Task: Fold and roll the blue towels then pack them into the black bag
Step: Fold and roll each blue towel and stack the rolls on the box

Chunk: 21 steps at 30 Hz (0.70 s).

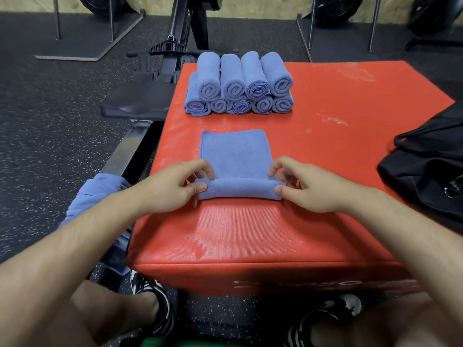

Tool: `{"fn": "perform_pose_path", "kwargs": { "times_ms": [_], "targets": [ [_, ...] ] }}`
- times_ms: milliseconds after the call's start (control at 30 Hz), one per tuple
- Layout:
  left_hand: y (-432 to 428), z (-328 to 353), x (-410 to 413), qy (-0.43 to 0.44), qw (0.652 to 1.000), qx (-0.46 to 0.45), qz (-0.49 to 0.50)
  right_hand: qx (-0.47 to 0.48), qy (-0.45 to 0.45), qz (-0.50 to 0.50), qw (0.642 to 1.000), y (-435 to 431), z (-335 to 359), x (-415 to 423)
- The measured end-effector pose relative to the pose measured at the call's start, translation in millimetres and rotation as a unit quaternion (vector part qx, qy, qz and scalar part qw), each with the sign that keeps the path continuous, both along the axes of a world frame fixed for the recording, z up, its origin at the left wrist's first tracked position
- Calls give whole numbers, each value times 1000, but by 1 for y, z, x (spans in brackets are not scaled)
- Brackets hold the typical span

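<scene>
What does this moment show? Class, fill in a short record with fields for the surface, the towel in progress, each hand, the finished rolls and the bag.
Surface: red padded box
Towel in progress: blue, near end rolled, far part still flat
Left hand: pinching the roll's left end
Right hand: pinching the roll's right end
Finished rolls: nine visible, stacked in two layers at the far side
Black bag: on the box's right edge, no towel visible in it

We reach both bare forearms in from seven and five o'clock, our left hand and right hand curled, thumbs and fingertips pinching toward each other.
</scene>
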<state>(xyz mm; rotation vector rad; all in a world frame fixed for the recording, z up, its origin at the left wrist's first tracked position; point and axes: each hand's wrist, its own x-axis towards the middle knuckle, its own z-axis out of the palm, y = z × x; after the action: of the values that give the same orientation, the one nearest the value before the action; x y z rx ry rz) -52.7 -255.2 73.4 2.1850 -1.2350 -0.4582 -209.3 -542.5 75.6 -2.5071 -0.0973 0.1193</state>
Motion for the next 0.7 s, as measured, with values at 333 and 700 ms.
{"fn": "perform_pose_path", "kwargs": {
  "times_ms": [333, 700],
  "targets": [
    [-11, -2, 5, -255, 965, -22, -51, -167, -196, 20, 966, 8, -3, 13],
    [-10, 4, 16, -182, 982, 15, -51, -57, -94, -22, 994, 6, -3, 16]
  ]
}}
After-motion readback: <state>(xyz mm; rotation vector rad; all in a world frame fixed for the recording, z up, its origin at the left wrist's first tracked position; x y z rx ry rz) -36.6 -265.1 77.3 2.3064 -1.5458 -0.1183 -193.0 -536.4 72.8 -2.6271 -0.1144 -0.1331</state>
